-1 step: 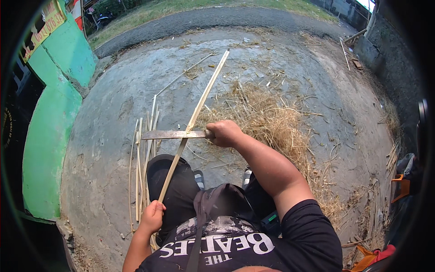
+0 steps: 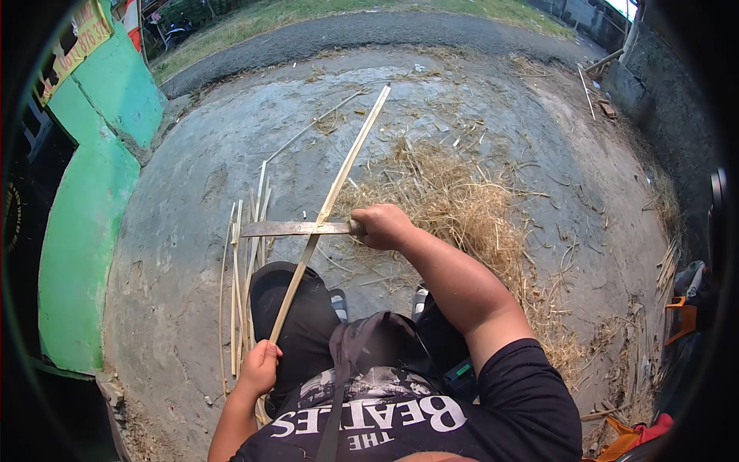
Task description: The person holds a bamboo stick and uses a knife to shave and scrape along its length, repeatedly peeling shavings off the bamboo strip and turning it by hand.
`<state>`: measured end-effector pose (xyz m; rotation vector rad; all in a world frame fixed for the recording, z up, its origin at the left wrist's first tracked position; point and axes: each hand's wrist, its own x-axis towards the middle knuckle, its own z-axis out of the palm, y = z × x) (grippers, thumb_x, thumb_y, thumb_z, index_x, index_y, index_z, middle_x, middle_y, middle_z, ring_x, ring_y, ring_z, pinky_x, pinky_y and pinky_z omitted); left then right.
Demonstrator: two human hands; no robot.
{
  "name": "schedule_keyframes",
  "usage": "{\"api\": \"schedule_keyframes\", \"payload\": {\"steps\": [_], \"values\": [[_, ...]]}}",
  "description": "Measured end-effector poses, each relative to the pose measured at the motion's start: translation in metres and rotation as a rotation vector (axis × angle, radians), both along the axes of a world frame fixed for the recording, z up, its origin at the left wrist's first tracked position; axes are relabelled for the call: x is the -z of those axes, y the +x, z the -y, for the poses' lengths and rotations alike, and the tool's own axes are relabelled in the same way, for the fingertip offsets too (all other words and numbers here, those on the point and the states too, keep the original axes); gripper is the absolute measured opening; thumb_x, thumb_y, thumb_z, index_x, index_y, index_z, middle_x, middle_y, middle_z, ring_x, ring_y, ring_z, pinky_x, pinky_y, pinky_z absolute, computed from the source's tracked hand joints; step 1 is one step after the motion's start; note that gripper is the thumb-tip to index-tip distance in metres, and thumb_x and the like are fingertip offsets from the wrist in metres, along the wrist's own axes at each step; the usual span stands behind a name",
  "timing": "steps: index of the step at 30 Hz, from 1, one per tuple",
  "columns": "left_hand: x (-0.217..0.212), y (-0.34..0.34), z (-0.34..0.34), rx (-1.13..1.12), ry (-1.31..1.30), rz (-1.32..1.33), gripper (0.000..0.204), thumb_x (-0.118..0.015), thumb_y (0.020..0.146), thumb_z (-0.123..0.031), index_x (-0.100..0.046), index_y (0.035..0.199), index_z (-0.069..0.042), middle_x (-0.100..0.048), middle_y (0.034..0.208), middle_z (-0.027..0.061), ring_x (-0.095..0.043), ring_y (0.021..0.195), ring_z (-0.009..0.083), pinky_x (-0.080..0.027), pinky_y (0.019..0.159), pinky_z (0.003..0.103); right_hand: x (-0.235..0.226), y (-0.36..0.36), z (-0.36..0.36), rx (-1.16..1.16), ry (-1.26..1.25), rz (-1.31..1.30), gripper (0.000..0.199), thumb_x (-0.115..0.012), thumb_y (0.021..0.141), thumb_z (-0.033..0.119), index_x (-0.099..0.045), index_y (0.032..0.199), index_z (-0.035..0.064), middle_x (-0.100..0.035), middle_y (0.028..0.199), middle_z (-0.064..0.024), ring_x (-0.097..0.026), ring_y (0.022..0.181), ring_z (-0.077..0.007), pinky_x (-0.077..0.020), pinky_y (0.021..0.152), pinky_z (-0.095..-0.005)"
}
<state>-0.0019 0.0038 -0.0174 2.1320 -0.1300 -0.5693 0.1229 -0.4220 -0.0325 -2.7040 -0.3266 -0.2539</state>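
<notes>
Gripping knife (image 2: 279,229) in right hand (image 2: 381,226), wood strip (image 2: 353,158) in left hand (image 2: 259,368); could easily nick that knee (image 2: 269,296) if pushed too hard.

Road (image 2: 369,32) and grass (image 2: 265,19) show an outdoor yard (image 2: 185,208)

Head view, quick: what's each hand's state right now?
Left hand: closed, holding the long pale strip.
Right hand: closed, holding the knife by its handle.
</notes>
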Motion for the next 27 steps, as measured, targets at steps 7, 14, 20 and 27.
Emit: {"api": "schedule_keyframes", "payload": {"steps": [7,14,20,27], "values": [[-0.006,-0.005,0.003,-0.014,0.001,-0.002,0.036,-0.047,0.109,-0.028,-0.06,0.088,-0.002,-0.054,0.065,0.0028,-0.05,0.06,0.0109,-0.041,0.056,0.03,-0.004,-0.002,-0.004,-0.003,-0.026,-0.044,0.019,-0.07,0.08,0.026,-0.068,0.093,0.0128,-0.072,0.083,-0.0156,-0.072,0.081,-0.037,-0.0576,0.072,-0.0501],[-0.027,-0.004,0.02,-0.009,0.044,0.112,0.033,-0.048,0.109,-0.024,-0.059,0.087,-0.002,-0.054,0.063,0.0065,-0.052,0.057,0.017,-0.04,0.054,0.034,-0.032,-0.01,-0.034,-0.137,-0.202,-0.029,0.017,-0.065,0.088,0.029,-0.067,0.094,0.0124,-0.072,0.082,-0.0136,-0.073,0.081,-0.0353,-0.0568,0.071,-0.0483],[-0.041,0.002,0.028,0.089,0.196,0.29,0.032,-0.048,0.108,-0.023,-0.058,0.089,0.0,-0.058,0.068,0.0198,-0.061,0.063,0.0364,-0.045,0.059,0.042,-0.012,0.007,-0.015,0.096,-0.048,0.106,0.016,-0.063,0.09,0.028,-0.066,0.091,0.012,-0.072,0.079,-0.0135,-0.072,0.075,-0.0365,-0.0561,0.071,-0.0479],[-0.038,0.005,0.026,0.121,0.17,0.267,0.033,-0.047,0.11,-0.025,-0.057,0.088,-0.002,-0.048,0.063,0.0041,-0.046,0.06,0.0113,-0.038,0.055,0.032,-0.016,-0.002,-0.028,-0.194,-0.236,0.049,0.011,-0.064,0.09,0.024,-0.066,0.091,0.0126,-0.071,0.078,-0.0141,-0.072,0.078,-0.0362,-0.0558,0.074,-0.0488]]}}
